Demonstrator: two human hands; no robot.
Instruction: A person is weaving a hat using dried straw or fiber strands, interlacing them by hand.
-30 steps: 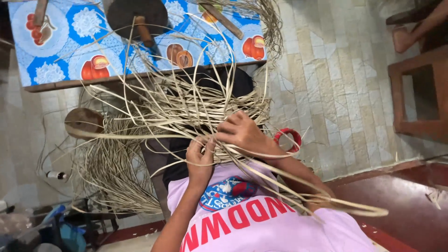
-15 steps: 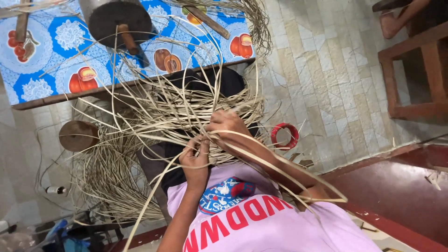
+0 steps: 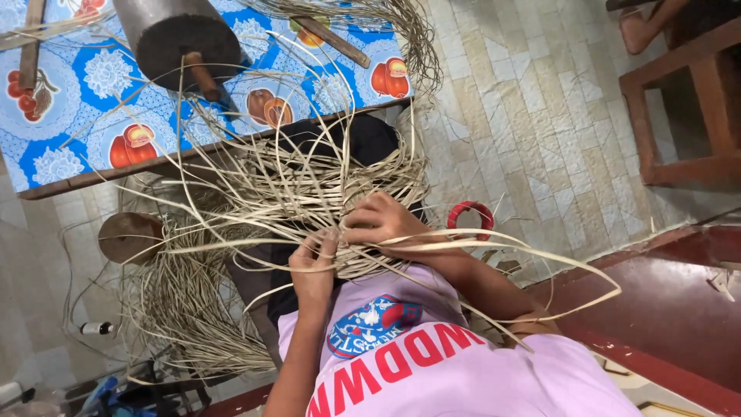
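We found the weaving at an early stage: the tangle of pale flat cane strips [image 3: 309,193] lay in the person's lap, only a small patch near the hands interlaced, long ends loose all round. The left hand [image 3: 315,266] was closed, pinching strips; the right hand [image 3: 382,224] curled over the woven patch, gripping it. We noted no container except a dark cylindrical drum [image 3: 174,35] on the blue flowered tablecloth [image 3: 77,93], contents not visible

a small bottle [image 3: 97,328] with a white label lies on the tiled floor [image 3: 532,131] at the left. no signs or screens show.
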